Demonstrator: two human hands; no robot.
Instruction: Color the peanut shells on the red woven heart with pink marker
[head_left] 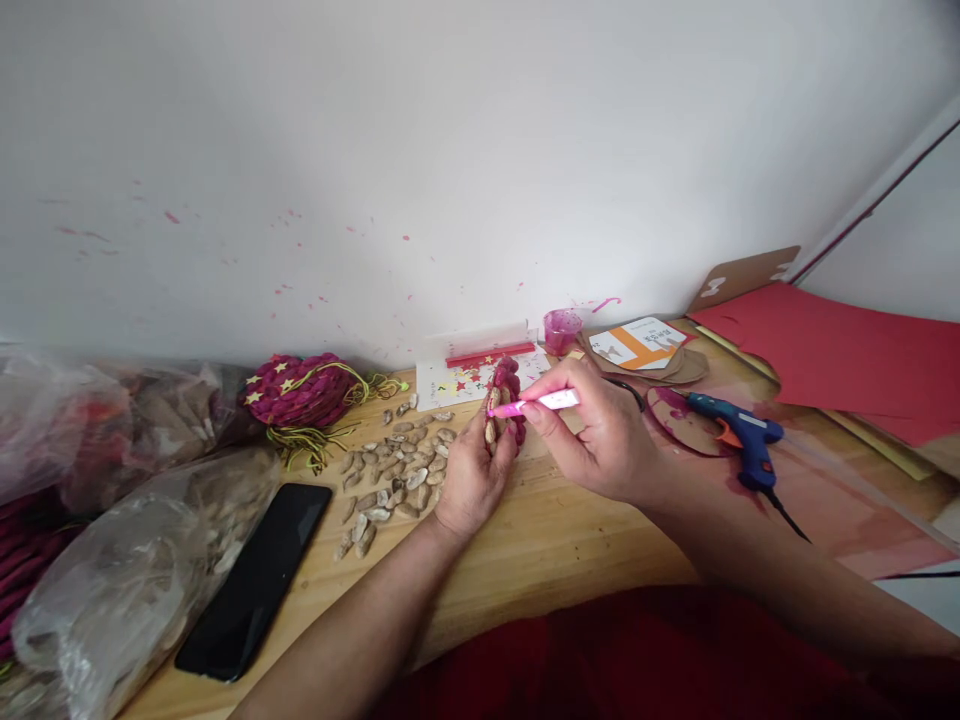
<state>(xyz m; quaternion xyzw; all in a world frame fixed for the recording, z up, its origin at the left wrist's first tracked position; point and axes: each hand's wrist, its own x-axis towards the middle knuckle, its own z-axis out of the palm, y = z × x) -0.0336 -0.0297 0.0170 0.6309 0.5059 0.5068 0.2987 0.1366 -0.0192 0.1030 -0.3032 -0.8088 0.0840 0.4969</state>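
My left hand [472, 478] is closed around a small bunch of peanut shells [506, 372], some coated magenta and some bare tan. In my right hand [604, 435] is a white-handled paintbrush [559, 400], pinched between thumb and fingers. Its magenta-stained end points left and meets the bare shells, as far as I can see. Loose peanut shells [397, 465] lie scattered on the wooden table left of my hands. Behind my right hand, against the wall, stands a small cup [561, 330] stained with magenta paint.
A black phone [255, 580] and clear plastic bags [120, 580] lie at left. Near the wall is a magenta shell ornament [304, 388] with stars and yellow cords. A star-strewn white sheet [435, 385] lies behind. At right are a blue glue gun [750, 440] and red paper [840, 350].
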